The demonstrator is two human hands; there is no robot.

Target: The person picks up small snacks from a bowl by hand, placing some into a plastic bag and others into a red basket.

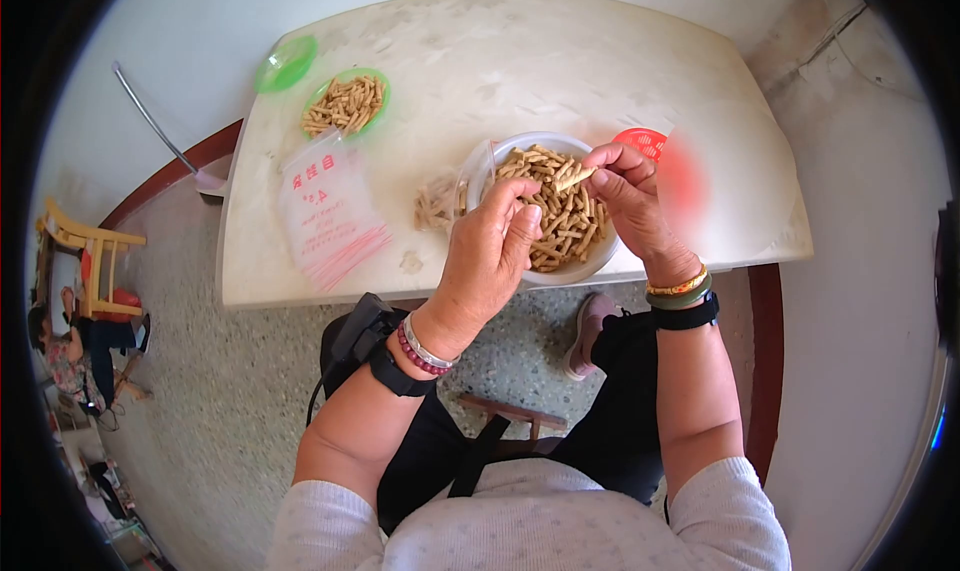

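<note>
Between the thumb and fingers of my right hand (pixel 635 196) are light-brown snack sticks (pixel 573 178), raised over a white bowl (pixel 587 273). More snack sticks (pixel 565 226) of the same kind fill that bowl. My left hand (pixel 490 251) is at the bowl's left side, its fingers curled around the edge of a clear plastic bag (pixel 478 176). Several sticks show through the plastic at the bag's lower left, on the table (pixel 480 51). My left fingers partly hide where they grip the bag.
A green plate (pixel 386 99) of sticks stands at the back left beside a green lid (pixel 287 63). Printed zip bags (pixel 330 211) lie left of the bowl. Behind my right hand is a red perforated basket (pixel 642 141). A person (pixel 70 346) sits far left near a wooden chair (pixel 98 261).
</note>
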